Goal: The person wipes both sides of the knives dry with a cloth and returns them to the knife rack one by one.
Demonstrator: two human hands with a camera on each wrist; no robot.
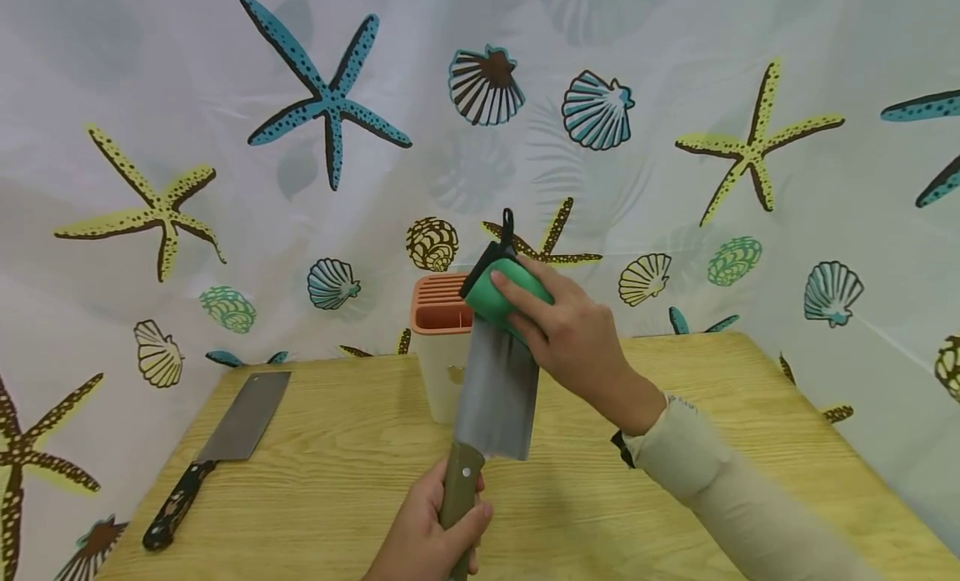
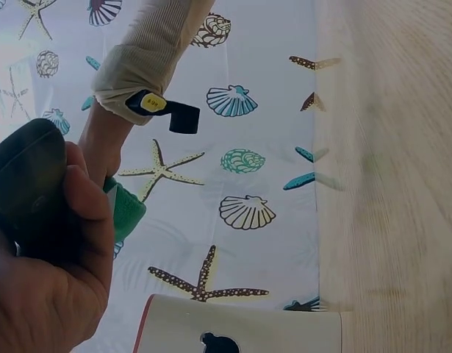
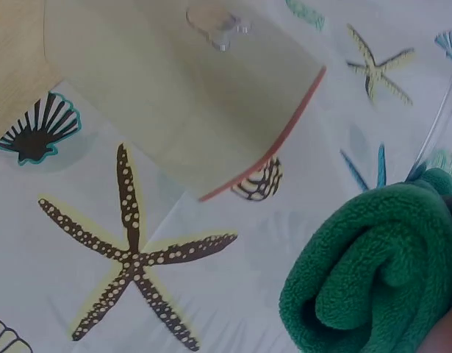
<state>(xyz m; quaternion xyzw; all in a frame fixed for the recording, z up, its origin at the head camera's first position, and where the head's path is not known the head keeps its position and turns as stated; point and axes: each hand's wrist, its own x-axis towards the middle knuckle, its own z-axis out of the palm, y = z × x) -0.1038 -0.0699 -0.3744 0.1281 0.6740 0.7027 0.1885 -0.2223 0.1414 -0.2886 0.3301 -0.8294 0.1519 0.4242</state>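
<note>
My left hand (image 1: 442, 514) grips the olive handle (image 1: 461, 481) of a cleaver, its broad steel blade (image 1: 495, 398) pointing up and away. At the blade's upper end, my right hand (image 1: 562, 323) holds a folded green towel (image 1: 498, 293) against the metal. A black piece with a small loop (image 1: 507, 222) sticks out beyond the towel. Seen from the left wrist, the fingers (image 2: 90, 202) curl round the dark handle end (image 2: 27, 176). Up close in the right wrist view, the thick rolled towel (image 3: 372, 272) hides most of the blade and the hand.
A second cleaver (image 1: 243, 418) with a black handle lies at the table's left. Behind the blade stands a cream knife holder (image 1: 438, 373) with an orange slotted top (image 1: 442, 289). The wooden table (image 1: 337, 448) ends at a curtain (image 1: 480, 172) printed with starfish and shells.
</note>
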